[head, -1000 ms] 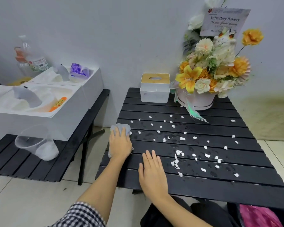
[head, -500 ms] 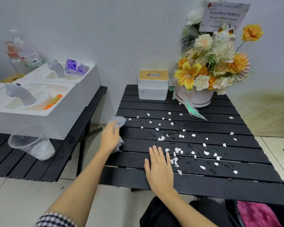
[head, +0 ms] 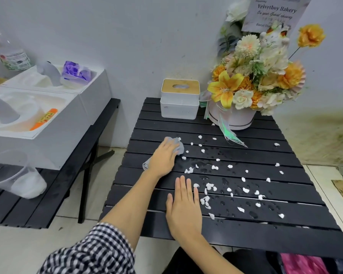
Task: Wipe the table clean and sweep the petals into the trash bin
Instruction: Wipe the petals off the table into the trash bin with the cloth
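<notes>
A black slatted table (head: 246, 234) carries several small white petals (head: 210, 186) and water drops, scattered over its middle and right. My left hand (head: 163, 157) presses a grey cloth (head: 177, 144) flat on the table's left part, with the cloth showing past my fingertips and beside my wrist. A petal touches the cloth's far edge. My right hand (head: 183, 206) lies flat, palm down, fingers together, near the front edge, just left of a cluster of petals. No trash bin is in view.
A white tissue box (head: 179, 101) with a wooden lid and a flower arrangement (head: 253, 80) in a white pot stand at the table's back. Left, a black bench (head: 48, 202) holds white foam boxes (head: 67, 107), bottles and a tipped clear cup (head: 14, 175).
My left hand with the cloth slid from the table's left edge to the right and further back onto the slats, toward the petals. My right hand stayed flat near the front.
</notes>
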A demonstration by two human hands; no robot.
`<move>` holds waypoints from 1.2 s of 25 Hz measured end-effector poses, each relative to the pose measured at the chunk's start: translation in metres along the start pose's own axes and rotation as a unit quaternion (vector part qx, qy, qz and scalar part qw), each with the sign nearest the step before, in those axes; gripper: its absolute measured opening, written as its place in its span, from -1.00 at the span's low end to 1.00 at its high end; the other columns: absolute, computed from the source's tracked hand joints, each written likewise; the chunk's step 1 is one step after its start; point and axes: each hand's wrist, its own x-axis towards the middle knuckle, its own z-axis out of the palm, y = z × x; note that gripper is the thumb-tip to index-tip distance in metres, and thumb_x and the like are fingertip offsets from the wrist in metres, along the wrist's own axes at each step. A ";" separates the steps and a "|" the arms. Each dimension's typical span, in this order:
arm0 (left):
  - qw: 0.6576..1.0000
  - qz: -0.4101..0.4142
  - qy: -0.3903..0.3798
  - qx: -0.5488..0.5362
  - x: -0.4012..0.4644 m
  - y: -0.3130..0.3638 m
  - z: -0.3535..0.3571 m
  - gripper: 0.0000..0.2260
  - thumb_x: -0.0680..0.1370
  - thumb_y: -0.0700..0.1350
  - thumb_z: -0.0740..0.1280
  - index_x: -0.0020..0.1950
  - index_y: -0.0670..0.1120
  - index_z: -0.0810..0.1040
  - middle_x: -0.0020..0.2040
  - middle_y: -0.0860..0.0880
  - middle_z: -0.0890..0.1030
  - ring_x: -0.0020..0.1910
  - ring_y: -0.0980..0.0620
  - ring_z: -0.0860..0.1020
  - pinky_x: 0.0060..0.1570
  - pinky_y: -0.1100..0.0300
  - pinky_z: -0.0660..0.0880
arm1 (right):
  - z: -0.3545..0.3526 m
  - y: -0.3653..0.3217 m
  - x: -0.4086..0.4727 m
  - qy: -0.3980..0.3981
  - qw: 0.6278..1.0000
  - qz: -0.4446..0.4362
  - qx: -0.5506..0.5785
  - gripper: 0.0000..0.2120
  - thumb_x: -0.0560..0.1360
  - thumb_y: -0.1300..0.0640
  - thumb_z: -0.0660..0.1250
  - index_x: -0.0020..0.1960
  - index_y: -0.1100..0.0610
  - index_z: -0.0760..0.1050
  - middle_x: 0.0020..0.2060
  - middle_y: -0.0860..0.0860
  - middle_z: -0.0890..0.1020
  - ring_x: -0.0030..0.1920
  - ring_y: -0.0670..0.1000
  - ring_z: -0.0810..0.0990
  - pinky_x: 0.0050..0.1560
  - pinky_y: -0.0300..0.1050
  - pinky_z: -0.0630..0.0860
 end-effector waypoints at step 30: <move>0.987 -0.122 0.102 0.018 -0.066 0.066 0.031 -0.67 0.62 -0.21 0.11 0.39 -0.19 0.32 0.53 -0.17 0.21 0.39 -0.26 0.30 0.34 -0.05 0.31 | -0.076 0.155 -0.026 0.067 0.982 0.113 0.134 -0.60 0.61 0.08 0.14 0.39 0.23 0.37 0.41 0.11 0.40 0.53 0.05 0.11 0.52 -0.10 -0.02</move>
